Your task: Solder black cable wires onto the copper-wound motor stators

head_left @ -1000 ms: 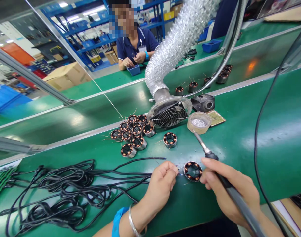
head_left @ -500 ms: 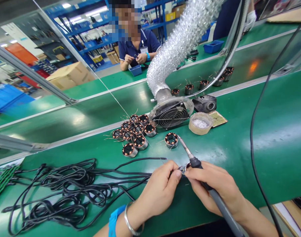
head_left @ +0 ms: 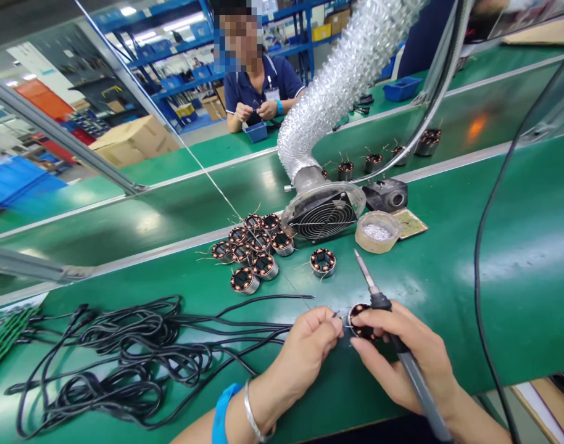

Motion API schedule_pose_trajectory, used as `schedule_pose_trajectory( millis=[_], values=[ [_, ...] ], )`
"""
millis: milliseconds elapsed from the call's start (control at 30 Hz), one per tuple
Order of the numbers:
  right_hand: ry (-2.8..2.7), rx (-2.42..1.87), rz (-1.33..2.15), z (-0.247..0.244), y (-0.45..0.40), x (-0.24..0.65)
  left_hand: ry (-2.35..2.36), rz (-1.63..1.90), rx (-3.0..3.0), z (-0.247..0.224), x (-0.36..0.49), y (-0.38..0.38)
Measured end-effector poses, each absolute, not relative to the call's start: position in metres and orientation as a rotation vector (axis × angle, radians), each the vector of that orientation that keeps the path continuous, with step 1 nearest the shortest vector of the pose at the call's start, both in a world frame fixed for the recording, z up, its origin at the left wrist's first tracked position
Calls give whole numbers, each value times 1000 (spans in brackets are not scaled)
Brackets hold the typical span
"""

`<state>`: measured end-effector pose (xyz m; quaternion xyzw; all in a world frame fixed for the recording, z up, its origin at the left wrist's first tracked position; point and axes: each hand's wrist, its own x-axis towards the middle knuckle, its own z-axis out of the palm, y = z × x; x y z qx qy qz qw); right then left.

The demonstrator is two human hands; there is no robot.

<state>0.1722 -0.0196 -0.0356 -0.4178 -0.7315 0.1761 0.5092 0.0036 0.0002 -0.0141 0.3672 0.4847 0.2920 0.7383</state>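
My left hand point(head_left: 310, 342) is closed in a pinch on the end of a black cable, whose stripped wires point toward a copper-wound ring point(head_left: 357, 317). Over that ring lie the fingers of my right hand point(head_left: 409, 351), which also grips a soldering iron point(head_left: 414, 376). The iron's tip points up and left, above the green bench point(head_left: 448, 296). Another wound ring point(head_left: 323, 263) sits alone beyond my hands. Several more rings point(head_left: 264, 266) are clustered to the left of it. Black cables point(head_left: 143, 357) lie coiled at the left.
A fan hood point(head_left: 326, 216) on a silver duct stands behind the rings. Beside it are a round solder dish point(head_left: 378, 232) and a black holder point(head_left: 386, 195). More rings lie on the strip beyond. Across the bench a person point(head_left: 263, 86) works near a blue bin.
My right hand has shifted slightly right, showing more of the ring under its fingers. The iron's tip has moved right, away from the lone ring. Rings on the far strip have moved left.
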Motion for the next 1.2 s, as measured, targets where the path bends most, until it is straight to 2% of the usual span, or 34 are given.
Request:
schedule_pose_trajectory(
  millis=[500,967,1200],
  values=[
    [-1739,-1017,339,-47,-17,173,1227,790,888,-26,13,-12],
    [-1837,-1145,363,24,-44,206,1226,759,891,-26,14,-12],
    [-1862,-1144,350,26,-40,200,1230,760,898,-26,14,-11]
  ],
)
